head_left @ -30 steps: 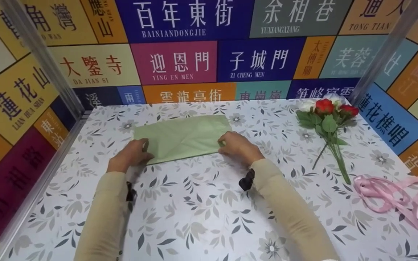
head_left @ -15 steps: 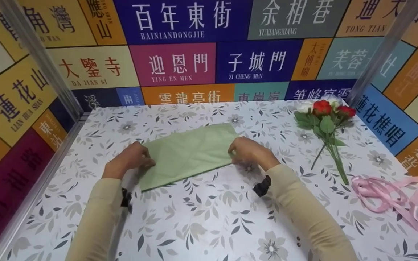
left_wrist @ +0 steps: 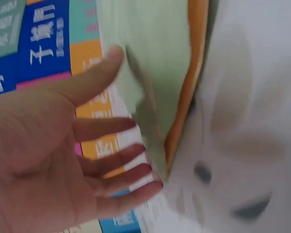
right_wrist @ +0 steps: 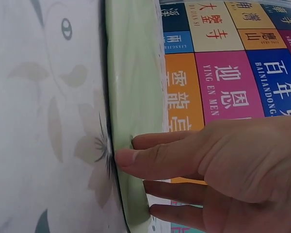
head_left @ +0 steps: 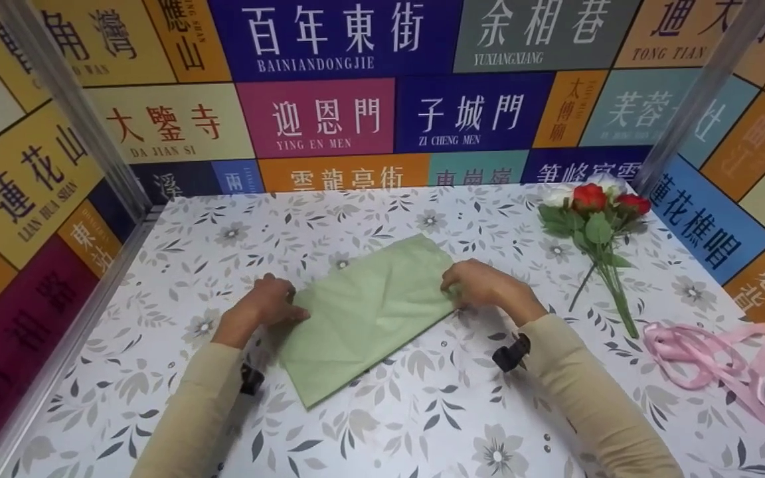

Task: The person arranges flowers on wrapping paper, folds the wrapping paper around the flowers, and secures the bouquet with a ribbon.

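Observation:
A folded sheet of light green wrapping paper [head_left: 369,318] lies slanted on the table in the head view, its near left corner pointing toward me. My left hand [head_left: 266,307] is at its left edge. In the left wrist view that hand's fingers are extended, the thumb [left_wrist: 99,77] over the paper and the other fingertips along its edge. An orange-brown layer shows along the paper's fold there. At the right end, my right hand [head_left: 489,287] pinches the paper's edge. The right wrist view shows the thumb [right_wrist: 131,158] on the green surface [right_wrist: 136,73], with the index finger partly hidden behind it.
Red and white roses [head_left: 595,212] with green stems lie at the back right. A loose pink ribbon [head_left: 694,362] is heaped at the right edge of the flower-patterned table [head_left: 422,425]. Sign-printed walls [head_left: 329,119] enclose the back and sides.
The paper has come toward me and turned, its left end swinging nearest. Both hands moved with it, the right hand shifting rightward. The roses and ribbon stay put.

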`<state>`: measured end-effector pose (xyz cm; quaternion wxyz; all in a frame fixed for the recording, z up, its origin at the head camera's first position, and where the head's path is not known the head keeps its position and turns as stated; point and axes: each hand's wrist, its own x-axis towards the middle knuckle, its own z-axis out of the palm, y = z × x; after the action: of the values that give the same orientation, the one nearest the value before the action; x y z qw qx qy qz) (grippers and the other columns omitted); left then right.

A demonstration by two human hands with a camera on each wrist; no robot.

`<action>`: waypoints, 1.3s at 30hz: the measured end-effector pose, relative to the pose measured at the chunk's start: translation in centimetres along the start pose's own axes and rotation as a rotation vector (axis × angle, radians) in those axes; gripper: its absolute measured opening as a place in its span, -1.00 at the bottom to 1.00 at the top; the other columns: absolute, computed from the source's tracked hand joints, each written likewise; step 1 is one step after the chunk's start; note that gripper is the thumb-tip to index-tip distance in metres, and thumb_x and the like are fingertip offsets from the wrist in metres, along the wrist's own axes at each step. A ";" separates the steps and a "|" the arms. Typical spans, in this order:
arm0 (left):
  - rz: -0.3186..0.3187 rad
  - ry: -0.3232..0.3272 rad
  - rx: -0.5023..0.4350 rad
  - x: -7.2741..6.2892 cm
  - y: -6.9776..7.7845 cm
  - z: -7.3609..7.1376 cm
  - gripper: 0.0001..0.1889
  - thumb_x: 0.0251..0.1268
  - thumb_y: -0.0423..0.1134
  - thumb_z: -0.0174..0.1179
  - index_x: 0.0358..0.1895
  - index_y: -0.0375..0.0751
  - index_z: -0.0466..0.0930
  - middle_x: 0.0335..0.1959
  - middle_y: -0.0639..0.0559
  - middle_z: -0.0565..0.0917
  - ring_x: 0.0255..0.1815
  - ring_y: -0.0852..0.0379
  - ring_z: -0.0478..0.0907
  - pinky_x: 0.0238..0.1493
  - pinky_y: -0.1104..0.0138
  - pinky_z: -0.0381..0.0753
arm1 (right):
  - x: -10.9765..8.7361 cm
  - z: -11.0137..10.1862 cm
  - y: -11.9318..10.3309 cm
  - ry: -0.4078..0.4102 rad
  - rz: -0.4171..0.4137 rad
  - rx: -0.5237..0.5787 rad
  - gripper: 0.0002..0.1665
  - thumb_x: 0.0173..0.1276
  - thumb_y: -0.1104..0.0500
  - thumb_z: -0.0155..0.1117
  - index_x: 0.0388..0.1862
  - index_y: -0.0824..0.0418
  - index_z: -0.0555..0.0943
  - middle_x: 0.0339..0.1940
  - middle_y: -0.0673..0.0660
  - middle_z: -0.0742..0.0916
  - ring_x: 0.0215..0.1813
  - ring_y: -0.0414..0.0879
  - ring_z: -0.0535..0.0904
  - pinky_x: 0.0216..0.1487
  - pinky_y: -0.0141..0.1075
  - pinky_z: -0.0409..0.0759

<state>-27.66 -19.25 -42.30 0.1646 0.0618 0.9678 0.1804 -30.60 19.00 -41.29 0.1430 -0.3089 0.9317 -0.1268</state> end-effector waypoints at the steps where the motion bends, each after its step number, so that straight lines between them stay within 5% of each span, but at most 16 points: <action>1: -0.010 0.013 -0.001 -0.2 0.3 0.2 -0.45 0.26 -0.06 0.36 0.09 -0.49 0.56 0.07 -0.38 0.54 0.14 -0.27 0.44 0.23 -0.08 0.48 | -0.2 0.0 0.1 -0.001 0.008 0.010 -0.55 0.12 0.50 0.28 0.04 0.34 0.71 0.12 0.29 0.74 0.22 0.26 0.61 0.32 0.06 0.53; 7: -0.040 0.074 -0.039 -0.6 1.4 0.8 -0.57 0.14 -0.15 0.45 -0.11 -0.48 0.62 -0.07 -0.33 0.57 -0.02 -0.17 0.46 0.09 -0.01 0.54 | -0.9 0.2 0.6 0.029 0.034 0.025 -0.47 0.11 0.58 0.16 0.08 0.35 0.69 0.26 0.35 0.65 0.30 0.32 0.54 0.39 0.11 0.45; 13: -0.023 0.087 -0.172 -0.7 1.8 0.7 -0.71 0.12 -0.23 0.43 -0.25 -0.38 0.58 -0.29 -0.15 0.64 -0.30 0.00 0.53 -0.24 0.20 0.57 | -1.1 0.4 0.6 0.079 0.072 0.000 -0.42 0.14 0.63 0.06 0.14 0.38 0.65 0.32 0.40 0.58 0.35 0.34 0.48 0.43 0.11 0.41; 20: -0.046 0.130 -0.275 -1.0 1.8 0.7 -0.77 0.22 -0.21 0.34 -0.31 -0.27 0.50 -0.37 -0.03 0.54 -0.35 0.08 0.48 -0.34 0.31 0.46 | -1.1 0.8 0.2 0.098 0.128 0.039 -0.61 0.48 0.29 0.07 0.20 0.38 0.60 0.38 0.42 0.51 0.44 0.34 0.38 0.49 0.14 0.30; 27: 0.033 0.361 -0.328 -1.9 3.8 0.4 -0.79 0.31 -0.21 0.31 -0.22 -0.30 0.56 -0.35 -0.15 0.66 -0.40 0.06 0.54 -0.40 0.30 0.49 | -0.8 0.7 -0.9 0.175 0.136 0.110 -0.53 0.52 0.18 0.07 0.30 0.39 0.52 0.44 0.43 0.47 0.53 0.33 0.28 0.54 0.15 0.22; 32: 0.105 0.523 -0.316 -2.8 6.3 -0.2 -0.83 0.33 -0.24 0.31 -0.15 -0.26 0.63 -0.28 -0.16 0.74 -0.32 -0.02 0.66 -0.29 0.14 0.61 | -0.4 0.7 -1.4 0.310 0.139 0.236 -0.43 0.52 0.14 0.12 0.42 0.37 0.41 0.46 0.39 0.45 0.52 0.32 0.30 0.53 0.16 0.24; 35: 0.156 0.629 -0.280 -3.5 7.9 -0.5 -0.86 0.30 -0.27 0.35 -0.16 -0.24 0.68 -0.23 -0.17 0.75 -0.23 -0.07 0.70 -0.20 0.07 0.66 | -0.4 0.6 -1.9 0.441 0.065 0.312 -0.43 0.49 0.19 0.18 0.42 0.33 0.43 0.48 0.34 0.45 0.52 0.28 0.30 0.52 0.15 0.26; 39: 0.282 0.788 -0.194 -4.6 10.0 -0.5 -0.89 0.21 -0.28 0.41 -0.25 -0.21 0.72 -0.31 -0.15 0.72 -0.26 -0.10 0.69 -0.20 0.06 0.68 | -0.6 -0.3 -2.8 0.620 -0.138 0.311 -0.39 0.42 0.29 0.27 0.43 0.29 0.43 0.48 0.30 0.44 0.54 0.25 0.28 0.52 0.16 0.24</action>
<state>-22.86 -10.98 -36.84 -0.2388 0.1043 0.9173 0.3010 -28.72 17.21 -39.99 -0.1101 -0.2924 0.8773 -0.3642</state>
